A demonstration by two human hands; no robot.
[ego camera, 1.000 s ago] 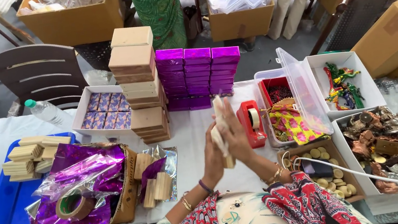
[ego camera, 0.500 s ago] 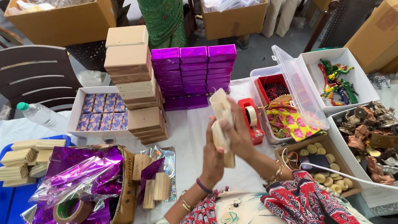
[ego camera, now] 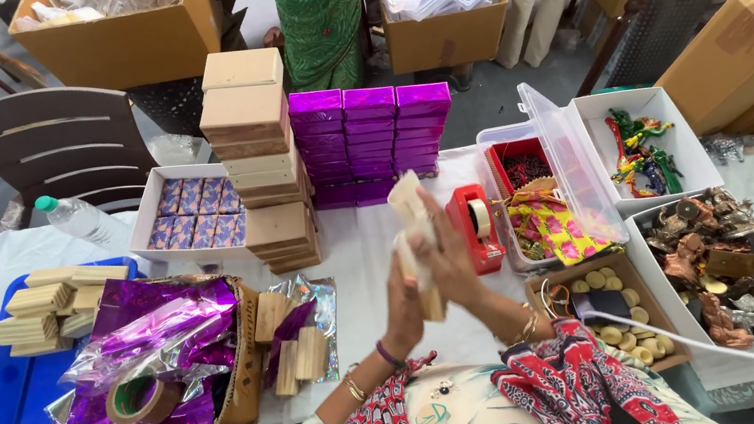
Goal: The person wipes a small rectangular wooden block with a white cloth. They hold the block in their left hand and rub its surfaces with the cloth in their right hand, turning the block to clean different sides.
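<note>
Wooden block [ego camera: 415, 236] clamped upright between left hand [ego camera: 404, 301] and right hand [ego camera: 453, 260] above counter [ego camera: 358, 253], just beside red tape dispenser [ego camera: 476, 226]; risk judged: slipping grip, block dropped onto dispenser.

Both hands [ego camera: 428, 278] clasp an upright wooden block [ego camera: 412, 217] over the table [ego camera: 358, 253].

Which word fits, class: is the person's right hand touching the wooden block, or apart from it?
Touching. The head view shows the right hand pressed flat against the wooden block, with the left hand on its other side.
</note>
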